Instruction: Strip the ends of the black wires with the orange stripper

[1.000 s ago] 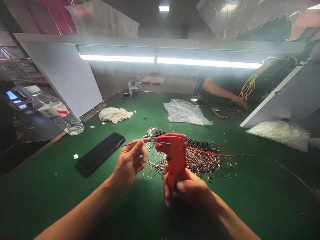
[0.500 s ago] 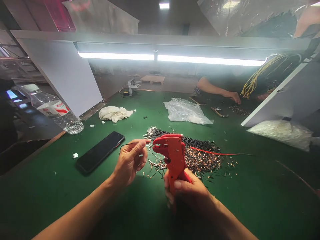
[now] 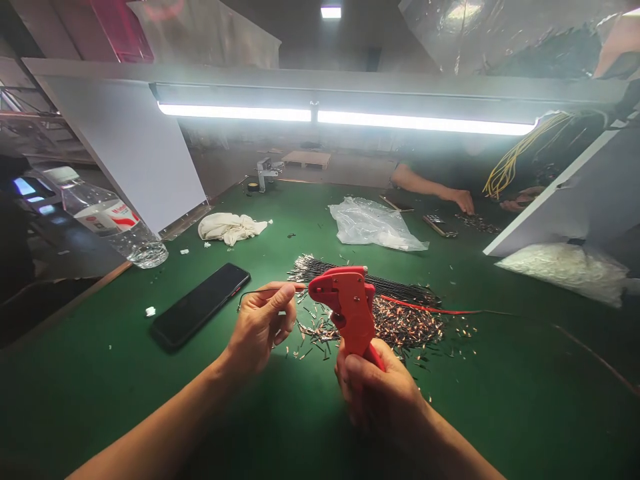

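My left hand (image 3: 265, 320) pinches a thin dark wire (image 3: 250, 291) between thumb and forefinger, its end reaching the jaws of a red wire stripper (image 3: 353, 307). Wrapped round the stripper's handles is my right hand (image 3: 377, 383); the tool stands upright with its jaws closed, facing left. Just behind the tool lies a bundle of black wires (image 3: 390, 283) with pale tips at the left end. In front of the bundle is a heap of short black and copper scraps (image 3: 413, 323). A red strip (image 3: 430, 309) lies across the heap and bundle.
A black phone (image 3: 200, 305) and a water bottle (image 3: 107, 217) are at the left. Behind lie a white cloth (image 3: 231, 228) and a clear plastic bag (image 3: 373, 223). Another person's hand (image 3: 463, 200) works at the far right, beyond a white panel (image 3: 565, 187) and a filled bag (image 3: 570, 267).
The stripper's jaws have closed at the wire's end, and my right hand's grip on the handles has tightened. My left hand has stayed nearly still.
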A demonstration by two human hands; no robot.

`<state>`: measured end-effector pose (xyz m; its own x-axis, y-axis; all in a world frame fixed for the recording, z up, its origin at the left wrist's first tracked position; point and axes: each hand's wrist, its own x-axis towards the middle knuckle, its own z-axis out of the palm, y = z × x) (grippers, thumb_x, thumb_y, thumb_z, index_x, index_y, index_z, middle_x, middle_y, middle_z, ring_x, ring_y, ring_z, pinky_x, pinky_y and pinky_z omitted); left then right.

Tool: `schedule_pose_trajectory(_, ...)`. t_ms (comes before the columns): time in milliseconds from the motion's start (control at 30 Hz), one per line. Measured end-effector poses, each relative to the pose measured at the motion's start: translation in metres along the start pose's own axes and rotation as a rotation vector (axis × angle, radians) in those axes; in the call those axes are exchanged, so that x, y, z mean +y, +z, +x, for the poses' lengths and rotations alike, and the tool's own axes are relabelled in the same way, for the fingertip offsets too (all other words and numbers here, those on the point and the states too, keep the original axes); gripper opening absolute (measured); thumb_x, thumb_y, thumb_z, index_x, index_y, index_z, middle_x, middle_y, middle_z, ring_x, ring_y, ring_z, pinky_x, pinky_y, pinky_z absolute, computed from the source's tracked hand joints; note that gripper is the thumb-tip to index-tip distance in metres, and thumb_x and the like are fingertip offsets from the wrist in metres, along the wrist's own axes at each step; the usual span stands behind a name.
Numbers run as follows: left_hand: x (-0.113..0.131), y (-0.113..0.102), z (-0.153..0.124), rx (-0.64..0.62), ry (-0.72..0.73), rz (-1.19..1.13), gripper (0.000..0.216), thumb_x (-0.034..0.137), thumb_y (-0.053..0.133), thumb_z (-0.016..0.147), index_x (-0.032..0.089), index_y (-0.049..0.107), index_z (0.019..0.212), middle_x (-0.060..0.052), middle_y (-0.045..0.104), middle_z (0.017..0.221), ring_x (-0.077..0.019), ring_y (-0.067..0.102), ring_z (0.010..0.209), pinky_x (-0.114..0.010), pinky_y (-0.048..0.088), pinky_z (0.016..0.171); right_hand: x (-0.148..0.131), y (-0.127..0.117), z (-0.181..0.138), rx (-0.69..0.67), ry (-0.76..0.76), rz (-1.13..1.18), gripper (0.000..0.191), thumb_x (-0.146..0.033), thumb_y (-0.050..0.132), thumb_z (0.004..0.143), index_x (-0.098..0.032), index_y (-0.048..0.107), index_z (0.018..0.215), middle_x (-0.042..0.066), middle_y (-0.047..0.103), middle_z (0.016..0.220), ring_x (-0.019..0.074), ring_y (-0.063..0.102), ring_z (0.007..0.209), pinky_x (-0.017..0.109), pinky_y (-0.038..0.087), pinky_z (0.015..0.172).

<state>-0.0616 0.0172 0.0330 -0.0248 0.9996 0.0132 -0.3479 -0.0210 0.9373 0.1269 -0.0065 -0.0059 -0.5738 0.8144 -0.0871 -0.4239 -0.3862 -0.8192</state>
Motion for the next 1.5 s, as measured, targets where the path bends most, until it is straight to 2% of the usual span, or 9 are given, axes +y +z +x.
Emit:
schedule_pose_trajectory(200,-0.002,-0.002,0.002,0.010,-0.025,0.026,0.029,0.047,0.069,0.080,0.020,0.069,0.090,0.006,0.049,0.045,-0.0062,0.035,0.037,-0.018,0.019,0.035,-0.004,0.003,-0.003,-0.020,0.037,0.050,0.037,-0.048,0.070,0.078,-0.016,0.054,0.070,-0.006,0.048,0.042,0.0058,0.040,0.027,0.014,0.033,0.026)
schedule_pose_trajectory(333,-0.007,-0.007,0.004,0.036,0.022,0.120,0.056,0.058,0.058,0.084,0.017,0.055,0.046,0.004,0.035,0.036,-0.0060,0.028,0.036,-0.023,0.017,0.038,-0.009,-0.002,-0.004,-0.055,0.027,0.076,0.033,-0.046,0.068,0.079,-0.016,0.056,0.072,-0.005,0.049,0.044,0.0066,0.039,0.030,0.015,0.034,0.026)
schedule_pose_trajectory(500,-0.006,-0.010,-0.005,0.349,0.538,0.541,0.064,0.041,0.056,0.091,0.018,0.023,0.041,0.007,0.018,0.043,-0.0056,0.018,0.041,-0.026,0.016,0.042,-0.014,-0.008,-0.002,-0.093,0.025,0.073,0.032,-0.045,0.067,0.080,-0.017,0.055,0.070,-0.006,0.046,0.045,0.0068,0.037,0.031,0.015,0.032,0.026)
schedule_pose_trajectory(600,-0.003,-0.010,-0.012,0.366,0.930,0.916,0.042,0.023,0.058,0.091,0.018,0.042,0.053,0.008,0.027,0.046,-0.0058,0.022,0.041,-0.025,0.020,0.043,-0.013,-0.008,0.000,-0.114,0.035,0.066,0.032,-0.045,0.070,0.077,-0.016,0.056,0.072,-0.005,0.049,0.047,0.0070,0.039,0.031,0.016,0.032,0.026)
schedule_pose_trajectory(700,-0.004,-0.010,-0.011,0.347,1.155,1.187,0.009,0.023,0.065,0.087,0.019,0.063,0.095,0.002,0.056,0.064,-0.0100,0.046,0.057,-0.025,0.039,0.057,-0.011,-0.008,-0.001,-0.111,0.038,0.074,0.030,-0.043,0.068,0.079,-0.016,0.056,0.075,-0.005,0.050,0.049,0.0065,0.038,0.031,0.016,0.032,0.027)
schedule_pose_trajectory(833,-0.009,-0.009,-0.001,0.262,0.862,1.250,0.036,0.044,0.051,0.094,0.025,0.058,0.124,-0.010,0.067,0.109,-0.0250,0.055,0.105,-0.044,0.041,0.091,-0.012,-0.008,-0.004,-0.118,0.039,0.084,0.028,-0.043,0.060,0.084,-0.016,0.056,0.075,-0.007,0.045,0.045,0.0065,0.035,0.029,0.015,0.030,0.026)
schedule_pose_trajectory(933,-0.010,-0.007,0.002,-0.068,0.492,0.901,0.035,0.044,0.040,0.099,0.022,0.064,0.110,-0.004,0.069,0.085,-0.0182,0.061,0.083,-0.033,0.048,0.076,-0.013,-0.008,-0.005,-0.138,0.044,0.075,0.029,-0.042,0.060,0.084,-0.016,0.056,0.073,-0.008,0.044,0.042,0.0060,0.035,0.027,0.015,0.029,0.027)
schedule_pose_trajectory(1000,-0.010,-0.005,0.000,-0.136,0.371,0.722,0.033,0.043,0.042,0.098,0.019,0.065,0.094,0.000,0.062,0.068,-0.0123,0.054,0.060,-0.025,0.044,0.058,-0.013,-0.006,-0.005,-0.122,0.032,0.072,0.028,-0.041,0.062,0.082,-0.015,0.056,0.073,-0.007,0.046,0.042,0.0058,0.036,0.028,0.015,0.028,0.027)
schedule_pose_trajectory(1500,0.001,-0.002,-0.007,0.145,0.749,0.888,0.006,0.019,0.064,0.087,0.018,0.067,0.081,0.002,0.063,0.068,-0.0082,0.052,0.058,-0.021,0.043,0.055,-0.010,-0.010,-0.001,-0.176,0.114,0.031,0.033,-0.044,0.069,0.079,-0.013,0.059,0.081,-0.001,0.058,0.053,0.0092,0.051,0.037,0.017,0.041,0.034)
